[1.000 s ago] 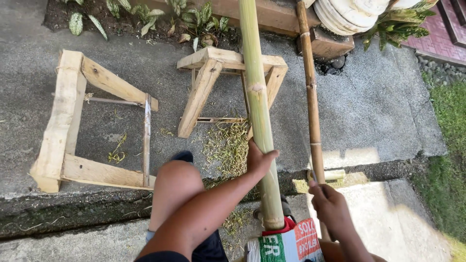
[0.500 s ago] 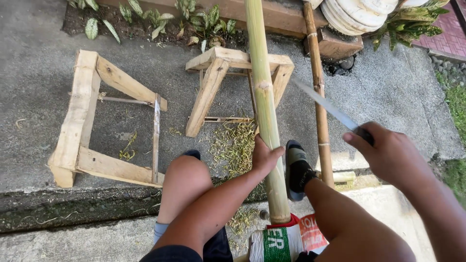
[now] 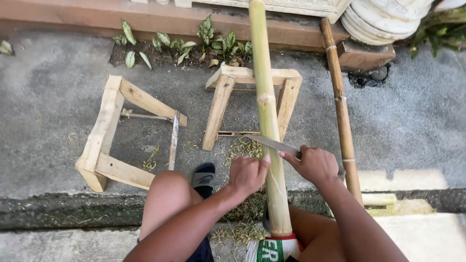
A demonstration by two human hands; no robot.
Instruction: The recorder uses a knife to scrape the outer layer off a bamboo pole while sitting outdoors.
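With the left hand [image 3: 247, 173] clamped around the green bamboo pole [image 3: 266, 116], which leans across the wooden trestle [image 3: 228, 87], and the right hand [image 3: 315, 164] gripping the knife [image 3: 272, 143] laid against it, I reckon one slip could send that blade into the nearby thumb.

Green, white and red printed package [image 3: 273, 248] at the bottom edge, under the bamboo pole [image 3: 266, 111].

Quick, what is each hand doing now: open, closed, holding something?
Left hand: closed around the green bamboo pole.
Right hand: closed on the handle of a knife, blade against the pole.
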